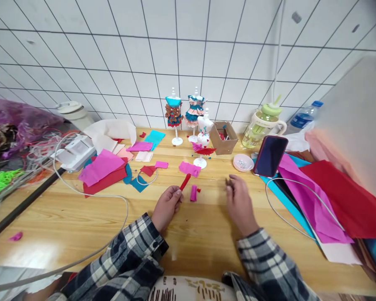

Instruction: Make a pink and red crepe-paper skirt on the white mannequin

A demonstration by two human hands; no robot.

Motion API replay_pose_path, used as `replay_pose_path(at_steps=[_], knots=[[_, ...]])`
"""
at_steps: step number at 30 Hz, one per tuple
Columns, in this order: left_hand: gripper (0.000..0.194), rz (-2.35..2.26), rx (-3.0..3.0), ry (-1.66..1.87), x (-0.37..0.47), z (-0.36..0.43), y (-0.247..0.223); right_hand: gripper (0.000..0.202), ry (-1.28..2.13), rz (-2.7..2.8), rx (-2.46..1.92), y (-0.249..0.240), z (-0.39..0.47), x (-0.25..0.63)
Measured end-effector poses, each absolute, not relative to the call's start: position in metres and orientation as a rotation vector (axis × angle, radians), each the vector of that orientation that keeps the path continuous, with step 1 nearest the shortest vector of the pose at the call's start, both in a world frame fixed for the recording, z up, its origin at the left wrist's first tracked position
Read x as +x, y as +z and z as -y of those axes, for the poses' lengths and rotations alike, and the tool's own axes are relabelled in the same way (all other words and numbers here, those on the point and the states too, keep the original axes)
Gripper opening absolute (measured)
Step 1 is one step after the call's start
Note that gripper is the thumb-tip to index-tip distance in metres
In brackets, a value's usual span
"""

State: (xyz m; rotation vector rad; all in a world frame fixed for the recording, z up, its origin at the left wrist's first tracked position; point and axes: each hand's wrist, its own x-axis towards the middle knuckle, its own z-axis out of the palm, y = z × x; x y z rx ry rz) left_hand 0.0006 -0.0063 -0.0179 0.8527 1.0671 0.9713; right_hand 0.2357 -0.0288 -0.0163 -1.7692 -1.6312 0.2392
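My left hand (168, 207) pinches one end of a narrow folded red strip (185, 182), which points up and away over the table. My right hand (240, 204) hovers to the right, its fingers curled together and slightly blurred; a small dark bit shows at the fingertips, too unclear to name. Between the hands lie a rolled pink piece (193, 193) and a tiny red scrap (199, 190). Just beyond is a flat pink piece (189, 169). A small white dress form (203, 129) with a red and pink ruffled skirt (204, 149) stands behind it.
Two dressed mini forms (174, 110) and a cardboard box (224, 140) stand by the wall. A bead dish (242, 162), leaning phone (270, 156) and green-lidded bottle (263, 121) are right. Coloured sheets (347, 196) lie far right; scraps (103, 167) and a cable (127, 209) left.
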Motion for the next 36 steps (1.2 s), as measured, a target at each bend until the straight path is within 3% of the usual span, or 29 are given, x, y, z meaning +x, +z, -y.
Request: replay_pose_path(at_steps=[3, 5, 13, 36], knots=[[0.033, -1.013, 0.786, 0.980, 0.000, 0.007, -0.018, 0.024, 0.838, 1.709, -1.576, -0.012, 0.047, 0.182], [0.034, -0.983, 0.757, 0.965, 0.001, 0.009, -0.018, 0.022, 0.991, 1.741, -1.570, -0.011, 0.054, 0.160], [0.034, -0.989, 0.826, 0.869, 0.006, 0.016, -0.020, 0.039, 1.065, 1.663, -1.470, -0.018, 0.054, 0.154], [0.035, -1.028, 0.961, 0.863, 0.006, 0.021, -0.021, 0.035, 1.104, 1.721, -1.511, -0.020, 0.054, 0.157]])
